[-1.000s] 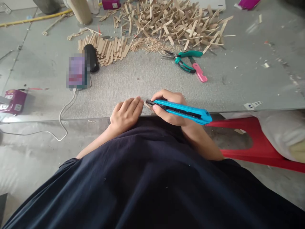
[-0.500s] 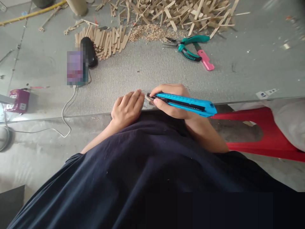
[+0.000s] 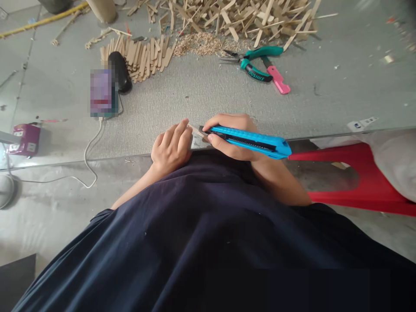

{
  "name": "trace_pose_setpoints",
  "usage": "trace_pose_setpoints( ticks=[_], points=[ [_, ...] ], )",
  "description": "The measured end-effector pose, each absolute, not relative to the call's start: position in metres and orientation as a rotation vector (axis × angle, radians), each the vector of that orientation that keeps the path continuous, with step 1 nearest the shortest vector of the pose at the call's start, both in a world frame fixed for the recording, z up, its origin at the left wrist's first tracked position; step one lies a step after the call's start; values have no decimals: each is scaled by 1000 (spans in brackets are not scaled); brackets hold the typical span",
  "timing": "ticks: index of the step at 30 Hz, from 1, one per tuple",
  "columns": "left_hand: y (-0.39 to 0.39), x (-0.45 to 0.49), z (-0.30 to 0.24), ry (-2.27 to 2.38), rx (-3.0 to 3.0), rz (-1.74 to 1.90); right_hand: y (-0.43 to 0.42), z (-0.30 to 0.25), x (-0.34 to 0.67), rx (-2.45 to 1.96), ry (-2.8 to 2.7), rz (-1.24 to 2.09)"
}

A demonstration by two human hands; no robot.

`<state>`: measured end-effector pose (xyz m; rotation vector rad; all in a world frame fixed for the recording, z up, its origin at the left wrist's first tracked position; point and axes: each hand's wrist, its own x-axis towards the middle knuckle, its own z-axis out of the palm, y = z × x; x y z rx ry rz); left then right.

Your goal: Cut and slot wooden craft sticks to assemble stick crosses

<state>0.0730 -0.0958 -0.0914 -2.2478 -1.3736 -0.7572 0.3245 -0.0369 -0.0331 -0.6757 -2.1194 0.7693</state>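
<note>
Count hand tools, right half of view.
3: blue cutter in the right hand; green-handled pliers on the table; pink-handled tool beside them. More may hide under the stick pile.

Blue-and-black utility knife (image 3: 250, 139), aslant; thin wooden stick (image 3: 196, 130), slanted, by knife's front end.

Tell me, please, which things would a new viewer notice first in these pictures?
The bright blue cutter stands out first, held in the right hand near the front edge of the table. Next comes the large, jumbled heap of wooden sticks farther back. The red stool at the picture's right side also catches the eye.
</note>
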Motion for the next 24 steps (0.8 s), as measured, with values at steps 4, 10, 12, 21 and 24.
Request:
trace_pose_setpoints(
  ticks=[4,10,12,21,24],
  points=[
    [-96,72,-100,-1443,-2239,-731,-37,-34,325,-725,-2126,773],
    [-96,75,-93,-1361,-2199,-687,-37,-32,325,-692,-2123,785],
    [-96,75,-90,-1286,-2162,-680,-37,-32,325,-677,-2128,784],
    [-96,70,-97,-1406,-2331,-662,-40,-31,323,-746,-2038,802],
    [-96,71,-98,-1397,-2323,-665,-41,-30,320,-760,-2013,816]
  ],
)
